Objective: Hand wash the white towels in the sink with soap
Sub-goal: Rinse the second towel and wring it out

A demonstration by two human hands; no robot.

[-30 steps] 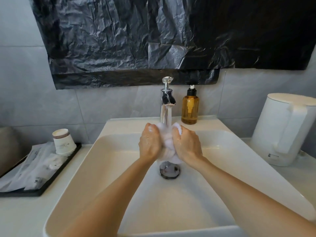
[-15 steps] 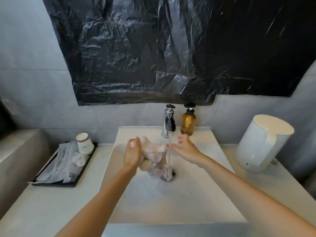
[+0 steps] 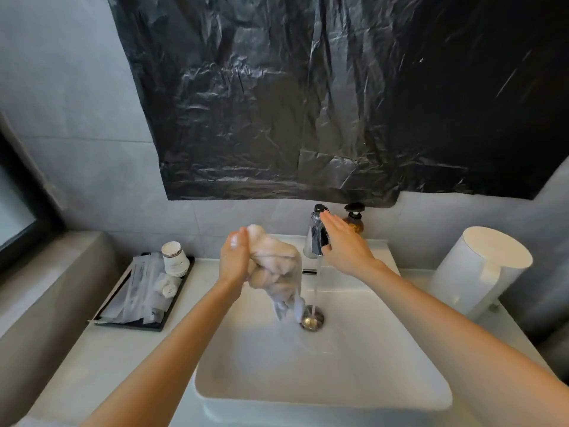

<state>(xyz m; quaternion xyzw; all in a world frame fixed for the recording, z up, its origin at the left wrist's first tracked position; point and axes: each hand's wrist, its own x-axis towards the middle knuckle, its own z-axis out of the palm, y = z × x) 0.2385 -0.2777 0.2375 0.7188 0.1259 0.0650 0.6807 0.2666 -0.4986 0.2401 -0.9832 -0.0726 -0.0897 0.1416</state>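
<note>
A sudsy white towel (image 3: pixel 272 266) hangs bunched over the white sink (image 3: pixel 323 380), its tail reaching down near the drain (image 3: pixel 312 318). My left hand (image 3: pixel 235 260) grips the towel's upper part. My right hand (image 3: pixel 341 241) has let go of the cloth and reaches to the chrome faucet (image 3: pixel 315 238), fingers straight, fingertips by its black handle. A thin stream of water (image 3: pixel 317 285) runs from the spout to the drain. The amber soap bottle (image 3: pixel 354 218) stands behind the faucet, partly hidden by my right hand.
A white electric kettle (image 3: pixel 480 272) stands on the counter right of the sink. Left of the sink a black tray (image 3: pixel 135 323) holds a paper cup (image 3: pixel 174 258) and wrapped packets. Black plastic sheeting (image 3: pixel 308 103) covers the wall above.
Both hands were wringing the towel together; my right hand has released it and moved up to the faucet handle. Water now runs. The view has pulled back and up.
</note>
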